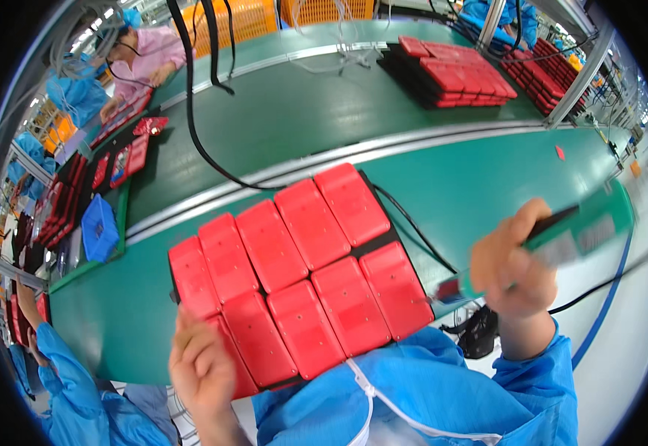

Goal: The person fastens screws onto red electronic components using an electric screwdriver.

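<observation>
My right hand (513,260) is wrapped round a green electric screwdriver (584,227), held tilted over the right side of the work. The screwdriver's tip points left, close to the lower right red case of a set of red plastic cases (305,320). These cases lie in two rows on a black tray (383,239) in front of me, with small screw holes or screws showing in their faces. At the tray's left edge is my left hand (201,364), slightly blurred, its fingers curled beside the lower left case. Whatever those fingers hold, if anything, is hidden.
Behind the green bench (443,175) runs a metal rail, then a green conveyor (287,111) bearing stacked red cases (461,70). A black cable (194,111) hangs across. At left stand a blue bin (99,227) and more red parts; co-workers sit beyond and beside me.
</observation>
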Action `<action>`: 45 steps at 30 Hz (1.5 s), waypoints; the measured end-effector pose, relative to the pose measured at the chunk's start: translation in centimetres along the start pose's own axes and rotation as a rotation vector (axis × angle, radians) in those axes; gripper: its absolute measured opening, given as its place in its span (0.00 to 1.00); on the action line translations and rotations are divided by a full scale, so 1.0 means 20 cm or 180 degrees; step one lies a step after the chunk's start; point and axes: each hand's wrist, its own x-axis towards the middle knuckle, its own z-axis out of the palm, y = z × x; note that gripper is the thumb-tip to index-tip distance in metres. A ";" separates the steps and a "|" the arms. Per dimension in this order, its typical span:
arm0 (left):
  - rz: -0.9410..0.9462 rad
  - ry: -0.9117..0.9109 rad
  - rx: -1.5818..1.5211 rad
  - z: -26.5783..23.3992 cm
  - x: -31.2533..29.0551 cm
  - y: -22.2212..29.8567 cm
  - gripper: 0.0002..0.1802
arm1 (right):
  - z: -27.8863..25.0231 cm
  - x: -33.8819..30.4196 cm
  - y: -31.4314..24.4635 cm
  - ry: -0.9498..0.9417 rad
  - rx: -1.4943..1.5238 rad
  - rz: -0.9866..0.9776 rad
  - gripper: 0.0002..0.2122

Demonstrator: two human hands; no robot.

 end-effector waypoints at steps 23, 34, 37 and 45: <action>0.0197 0.1507 0.4371 -0.32 -0.32 0.47 0.14 | -0.09 0.04 0.23 0.0435 -0.0281 0.3044 0.11; 0.1510 0.0742 0.5548 -0.19 -0.35 0.51 0.14 | 0.16 0.04 0.19 0.0453 0.0246 0.2770 0.13; 0.2037 0.0621 0.5670 -0.09 -0.47 0.62 0.17 | 0.30 0.09 0.25 0.0110 0.0353 0.2952 0.12; 0.2524 0.1033 0.5298 0.11 -0.85 1.08 0.14 | 0.73 0.11 0.63 -0.0923 0.1522 0.3801 0.13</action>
